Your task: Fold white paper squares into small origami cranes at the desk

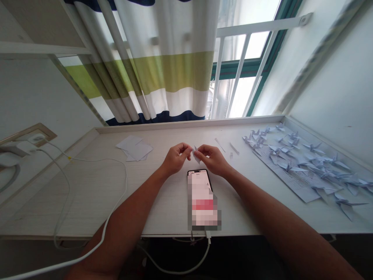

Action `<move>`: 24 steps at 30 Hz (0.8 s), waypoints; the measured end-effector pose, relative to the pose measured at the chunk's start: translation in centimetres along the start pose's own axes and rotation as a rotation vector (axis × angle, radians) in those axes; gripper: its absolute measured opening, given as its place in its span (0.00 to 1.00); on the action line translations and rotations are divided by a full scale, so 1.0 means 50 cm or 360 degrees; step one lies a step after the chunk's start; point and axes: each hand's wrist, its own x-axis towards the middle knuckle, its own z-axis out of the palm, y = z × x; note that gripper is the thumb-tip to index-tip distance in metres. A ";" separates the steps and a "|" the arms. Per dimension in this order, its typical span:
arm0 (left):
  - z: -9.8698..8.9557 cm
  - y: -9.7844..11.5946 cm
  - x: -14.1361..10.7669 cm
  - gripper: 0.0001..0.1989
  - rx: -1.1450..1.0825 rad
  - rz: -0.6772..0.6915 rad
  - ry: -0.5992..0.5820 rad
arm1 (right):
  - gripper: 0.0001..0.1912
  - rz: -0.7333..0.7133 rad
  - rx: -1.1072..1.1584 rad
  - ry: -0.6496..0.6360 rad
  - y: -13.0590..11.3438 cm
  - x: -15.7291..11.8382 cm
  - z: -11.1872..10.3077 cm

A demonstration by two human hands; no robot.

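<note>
A small folded piece of white paper [196,155] is held up above the desk, between my two hands. My right hand [214,158] pinches it from the right with thumb and forefinger. From the left, my left hand [176,158] is closed, its thumb and forefinger pressed together at the paper's left edge; how much it grips there is hard to make out. Just below my hands lies a phone [201,194] with a lit, blurred screen.
Loose white paper squares [135,149] lie left of my hands. Thin paper strips [234,148] are to the right. Many folded paper cranes [288,167] cover the desk's right side, some on a printed sheet [294,188]. A white cable [126,179] crosses the left side.
</note>
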 end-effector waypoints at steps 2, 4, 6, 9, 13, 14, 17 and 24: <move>0.000 0.000 0.000 0.13 0.0042 0.0012 -0.0010 | 0.22 -0.0002 -0.0015 0.0000 0.002 0.001 -0.001; 0.000 0.000 -0.001 0.13 0.0061 0.0027 -0.0004 | 0.22 -0.0003 -0.0018 0.0008 0.002 0.001 -0.001; 0.000 0.000 0.000 0.14 0.0045 0.0049 0.0010 | 0.23 -0.0005 -0.0017 0.0016 0.001 0.002 -0.002; 0.000 0.000 0.000 0.15 0.0051 0.0067 0.0026 | 0.23 -0.0012 -0.0018 0.0031 -0.003 0.001 -0.003; 0.002 -0.002 0.000 0.13 0.0119 0.0039 0.0022 | 0.22 -0.0012 -0.0013 0.0037 -0.003 0.001 -0.001; 0.002 -0.004 -0.001 0.13 0.0118 0.0034 0.0009 | 0.21 -0.0013 0.0000 0.0041 -0.002 0.001 -0.001; 0.004 -0.011 -0.002 0.13 0.0094 0.0022 -0.0027 | 0.21 -0.0039 0.0094 0.0112 0.001 0.004 -0.002; 0.019 -0.016 -0.004 0.16 0.0084 0.0047 -0.0102 | 0.21 -0.0096 0.0254 0.0182 -0.009 0.009 -0.014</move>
